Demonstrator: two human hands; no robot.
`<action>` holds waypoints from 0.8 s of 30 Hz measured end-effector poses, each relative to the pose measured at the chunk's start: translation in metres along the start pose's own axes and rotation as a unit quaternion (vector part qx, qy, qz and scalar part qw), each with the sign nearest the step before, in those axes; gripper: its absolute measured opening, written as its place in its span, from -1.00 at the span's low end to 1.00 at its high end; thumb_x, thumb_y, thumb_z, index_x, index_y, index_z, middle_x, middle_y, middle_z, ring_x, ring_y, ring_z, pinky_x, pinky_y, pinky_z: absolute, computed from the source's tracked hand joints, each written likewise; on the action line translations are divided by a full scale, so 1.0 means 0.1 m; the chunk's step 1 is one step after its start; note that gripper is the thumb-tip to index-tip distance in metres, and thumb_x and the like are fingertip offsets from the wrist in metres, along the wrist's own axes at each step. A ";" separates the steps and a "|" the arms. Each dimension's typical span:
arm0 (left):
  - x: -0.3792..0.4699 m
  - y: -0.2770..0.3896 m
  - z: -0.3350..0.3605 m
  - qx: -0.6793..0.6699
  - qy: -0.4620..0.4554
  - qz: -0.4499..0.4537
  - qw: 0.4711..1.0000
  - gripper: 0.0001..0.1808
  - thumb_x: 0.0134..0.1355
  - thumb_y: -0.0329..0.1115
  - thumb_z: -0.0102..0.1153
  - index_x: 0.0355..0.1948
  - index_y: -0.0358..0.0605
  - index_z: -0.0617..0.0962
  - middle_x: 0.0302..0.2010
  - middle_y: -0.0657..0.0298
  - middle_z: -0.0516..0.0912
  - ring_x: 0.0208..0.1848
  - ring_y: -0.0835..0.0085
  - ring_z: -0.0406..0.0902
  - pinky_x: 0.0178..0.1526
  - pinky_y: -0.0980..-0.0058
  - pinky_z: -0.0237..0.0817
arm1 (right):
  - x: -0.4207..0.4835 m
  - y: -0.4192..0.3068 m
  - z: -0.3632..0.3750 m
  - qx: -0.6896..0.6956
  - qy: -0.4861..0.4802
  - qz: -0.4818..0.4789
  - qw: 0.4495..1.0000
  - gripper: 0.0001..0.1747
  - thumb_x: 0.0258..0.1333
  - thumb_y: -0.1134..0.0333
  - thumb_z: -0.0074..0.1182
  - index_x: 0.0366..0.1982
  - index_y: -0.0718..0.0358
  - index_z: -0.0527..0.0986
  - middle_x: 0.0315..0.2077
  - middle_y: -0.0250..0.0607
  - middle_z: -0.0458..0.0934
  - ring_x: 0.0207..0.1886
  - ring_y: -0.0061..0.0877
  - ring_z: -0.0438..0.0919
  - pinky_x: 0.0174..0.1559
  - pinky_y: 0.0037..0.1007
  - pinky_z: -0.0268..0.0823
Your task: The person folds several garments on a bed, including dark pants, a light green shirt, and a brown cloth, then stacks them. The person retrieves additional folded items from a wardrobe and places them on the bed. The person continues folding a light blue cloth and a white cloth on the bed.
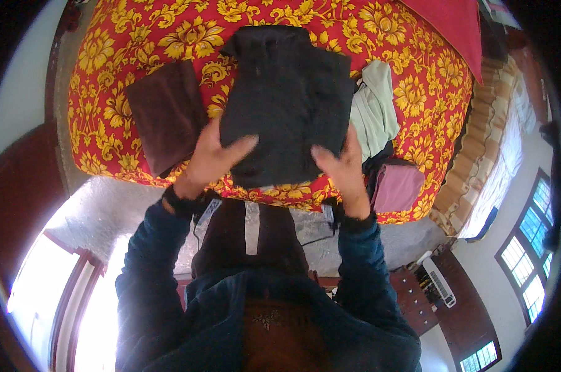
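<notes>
A black garment [285, 93], partly folded, lies flat on a bed with a red and yellow floral cover [108, 88]. My left hand [220, 153] is at its lower left edge, fingers spread, thumb over the cloth. At the lower right edge is my right hand [341, 160], also spread, its thumb over the cloth. Both hands are slightly blurred, and their fingertips are partly hidden at the sides of the garment. Left of it lies a folded dark brown cloth [169, 116]. A pale green garment [376, 111] lies loosely on the right, with a folded pink cloth [398, 187] below it.
A plain red cloth [452, 28] covers the bed's far right corner. Past the right side stands something draped in checked beige fabric [480, 139]. The near bed edge runs just in front of my legs, above a grey floor [317, 242]. Drawers [413, 297] stand at the lower right.
</notes>
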State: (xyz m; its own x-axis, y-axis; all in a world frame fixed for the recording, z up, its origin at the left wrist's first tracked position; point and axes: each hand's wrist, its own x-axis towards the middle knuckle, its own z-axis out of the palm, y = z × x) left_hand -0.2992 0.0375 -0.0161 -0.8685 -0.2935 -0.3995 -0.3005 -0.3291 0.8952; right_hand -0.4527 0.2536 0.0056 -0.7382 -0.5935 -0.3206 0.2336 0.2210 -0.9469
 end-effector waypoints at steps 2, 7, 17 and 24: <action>0.42 -0.19 -0.07 0.004 0.049 0.027 0.998 -0.47 0.27 -0.34 0.25 0.20 -0.29 0.40 0.10 0.21 0.57 0.09 0.46 0.50 0.19 0.46 0.29 | 0.48 0.10 0.01 -0.039 -0.004 -0.006 0.999 -0.30 -0.02 0.36 0.29 0.18 0.37 0.34 -0.02 -0.16 0.56 0.01 -0.45 0.53 0.08 -0.43 0.35; 1.13 -1.04 -0.19 0.092 0.114 -0.012 0.989 -0.53 0.32 -0.30 0.20 0.16 -0.31 0.41 0.03 0.21 0.59 0.03 0.44 0.51 0.13 0.49 0.31 | 1.26 0.84 0.23 -0.302 0.098 0.001 0.948 -0.23 -0.02 0.18 0.32 0.19 0.40 0.34 -0.01 0.12 0.57 0.04 -0.21 0.58 0.08 -0.36 0.38; 1.05 -1.20 -0.24 0.087 0.085 -0.044 0.992 -0.60 0.31 -0.20 0.21 0.08 -0.18 0.49 -0.25 0.39 0.57 -0.31 0.64 0.45 -0.33 0.60 0.27 | 1.40 1.05 0.18 -0.301 0.124 -0.061 0.944 -0.24 -0.06 0.11 0.37 0.13 0.38 0.39 -0.07 0.22 0.58 0.04 -0.06 0.58 0.05 -0.27 0.40; 0.41 -1.29 -0.52 0.065 0.063 -0.114 0.989 -0.63 0.29 -0.18 0.23 0.00 -0.20 0.53 -0.34 0.30 0.63 -0.34 0.61 0.53 -0.30 0.59 0.34 | 0.78 0.92 -0.43 -0.225 0.179 -0.155 0.945 -0.39 -0.01 0.38 0.35 0.12 0.27 0.44 -0.07 -0.18 0.57 -0.05 -0.45 0.57 -0.10 -0.42 0.41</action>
State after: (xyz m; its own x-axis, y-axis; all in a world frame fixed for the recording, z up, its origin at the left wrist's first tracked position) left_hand -0.2760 0.0216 -0.1588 -0.7185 -0.3366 -0.6086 -0.5388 -0.2839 0.7931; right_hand -0.5159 0.2615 -0.1056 -0.9128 -0.4013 0.0762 -0.2629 0.4343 -0.8615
